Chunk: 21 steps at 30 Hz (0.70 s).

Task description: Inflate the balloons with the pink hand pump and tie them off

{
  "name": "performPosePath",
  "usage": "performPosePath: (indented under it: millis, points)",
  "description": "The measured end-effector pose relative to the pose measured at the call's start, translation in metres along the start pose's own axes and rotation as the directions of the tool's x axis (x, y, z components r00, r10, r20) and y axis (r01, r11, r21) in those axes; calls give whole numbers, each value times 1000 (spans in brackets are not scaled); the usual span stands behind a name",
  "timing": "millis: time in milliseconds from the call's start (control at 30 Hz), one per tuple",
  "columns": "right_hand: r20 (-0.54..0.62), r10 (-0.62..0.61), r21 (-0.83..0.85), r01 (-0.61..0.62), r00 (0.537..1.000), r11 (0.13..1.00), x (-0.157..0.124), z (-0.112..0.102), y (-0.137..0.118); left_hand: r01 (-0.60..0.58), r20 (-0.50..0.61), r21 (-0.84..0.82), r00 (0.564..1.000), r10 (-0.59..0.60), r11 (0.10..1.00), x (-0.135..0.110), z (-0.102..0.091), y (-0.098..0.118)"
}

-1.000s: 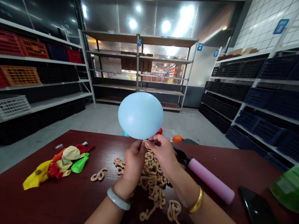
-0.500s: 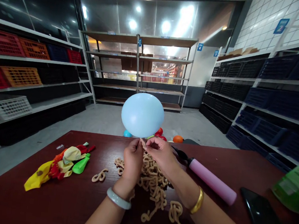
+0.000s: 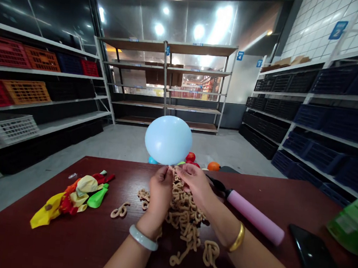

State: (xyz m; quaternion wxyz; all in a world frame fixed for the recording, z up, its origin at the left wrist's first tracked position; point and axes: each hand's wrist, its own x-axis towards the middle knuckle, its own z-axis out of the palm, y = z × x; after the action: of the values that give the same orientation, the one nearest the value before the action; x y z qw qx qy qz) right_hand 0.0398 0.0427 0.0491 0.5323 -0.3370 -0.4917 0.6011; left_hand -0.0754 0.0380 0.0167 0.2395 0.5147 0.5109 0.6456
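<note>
A blown-up light blue balloon (image 3: 168, 139) stands over the table's far edge, its lower end at my fingertips. My left hand (image 3: 160, 191) is closed in a pinch at the balloon's neck, which the fingers mostly hide. Beside it my right hand (image 3: 196, 186) pinches a short tan cord-like strand (image 3: 172, 168) at the same spot; fingers cover most of that strand. Below both hands lies a heap of curly tan strands (image 3: 185, 220), and a few loose ones (image 3: 211, 253) rest near it.
Limp balloons (image 3: 80, 192) in several colours lie on the dark red table (image 3: 67, 250) at left. A pink hand pump (image 3: 255, 216), a black phone (image 3: 313, 254) and a green see-through container (image 3: 353, 225) are at right. Blown-up balloons (image 3: 213, 166) sit beyond the far edge.
The balloon has dropped a little and shifted slightly left. My right hand's fingers have drawn closer to the balloon's neck, and the strand between my hands shows less.
</note>
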Motion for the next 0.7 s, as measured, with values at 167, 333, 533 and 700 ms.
performPosePath:
  millis: [167,333,533,700]
  points:
    - [-86,18,68,-12,996,998,1,-5,-4,-17,46,21,999,16,1000,-3,4,4]
    - [-51,80,251,-65,995,966,9,-15,1,363,258,-399,926,-277,842,-7,14,7]
    - [-102,105,354,-62,989,933,14,-17,1,477,370,-496,872,-321,725,-8,19,11]
    - [7,115,366,-110,993,924,13,-9,2,332,239,-507,941,-241,795,-13,20,8]
